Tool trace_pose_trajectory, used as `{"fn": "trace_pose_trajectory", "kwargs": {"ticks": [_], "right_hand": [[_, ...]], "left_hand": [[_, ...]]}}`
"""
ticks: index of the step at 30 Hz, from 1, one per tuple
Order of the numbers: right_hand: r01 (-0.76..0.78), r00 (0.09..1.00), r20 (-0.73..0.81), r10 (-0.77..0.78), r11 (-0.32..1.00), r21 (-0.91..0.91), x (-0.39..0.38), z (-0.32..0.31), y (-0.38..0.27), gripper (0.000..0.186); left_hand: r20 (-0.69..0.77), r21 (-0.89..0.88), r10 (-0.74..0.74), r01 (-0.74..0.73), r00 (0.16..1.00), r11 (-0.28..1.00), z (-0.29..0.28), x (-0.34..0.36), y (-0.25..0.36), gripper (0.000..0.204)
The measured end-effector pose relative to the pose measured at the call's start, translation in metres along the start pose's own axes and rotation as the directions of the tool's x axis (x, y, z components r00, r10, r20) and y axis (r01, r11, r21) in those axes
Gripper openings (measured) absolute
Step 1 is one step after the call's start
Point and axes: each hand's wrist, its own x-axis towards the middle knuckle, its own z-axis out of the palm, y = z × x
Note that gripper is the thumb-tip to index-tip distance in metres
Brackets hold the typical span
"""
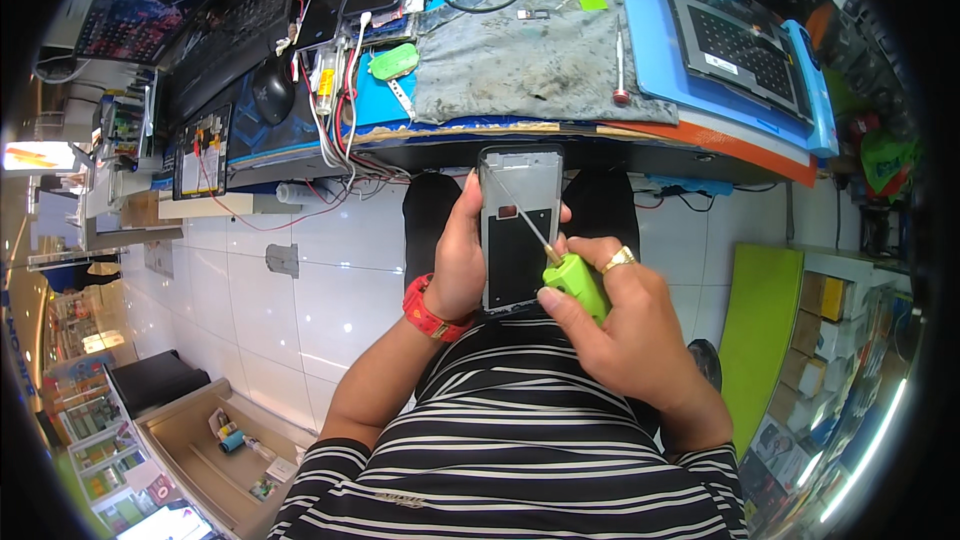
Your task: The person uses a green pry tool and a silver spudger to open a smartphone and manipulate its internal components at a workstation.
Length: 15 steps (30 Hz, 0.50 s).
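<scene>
My left hand [462, 250], with a red watch on its wrist, holds a phone frame [515, 240] upright over my lap. The frame has a grey metal upper part, a black lower panel and a small window on its left side. My left thumb lies along its left edge, and fingertips show at the right edge. My right hand [630, 325] is closed around a chunky lime-green tool [577, 285] with a long thin metal shaft. The shaft slants up and left across the frame's face; whether its tip touches the metal I cannot tell.
Ahead stands a workbench with a stained grey cloth [520, 60]; a thin white-and-red screwdriver [620, 70] lies on it. To its right is a dark laptop part [740, 40] on a blue mat. Cables [345, 110] hang over the edge at left. An open drawer [230, 440] sits lower left.
</scene>
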Motion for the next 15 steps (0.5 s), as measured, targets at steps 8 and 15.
{"fn": "trace_pose_trajectory", "kwargs": {"ticks": [8, 15], "right_hand": [[0.017, 0.997, -0.071, -0.011, 0.996, 0.086, -0.008, 0.034, -0.006, 0.051], [0.109, 0.986, -0.132, -0.098, 0.991, 0.076, -0.01, 0.052, -0.001, 0.052]], "left_hand": [[-0.054, -0.006, 0.099, -0.099, 0.994, 0.995, 0.004, 0.003, -0.014, 0.087], [-0.059, 0.058, 0.161, -0.157, 0.985, 0.986, 0.006, 0.003, -0.014, 0.087]]}}
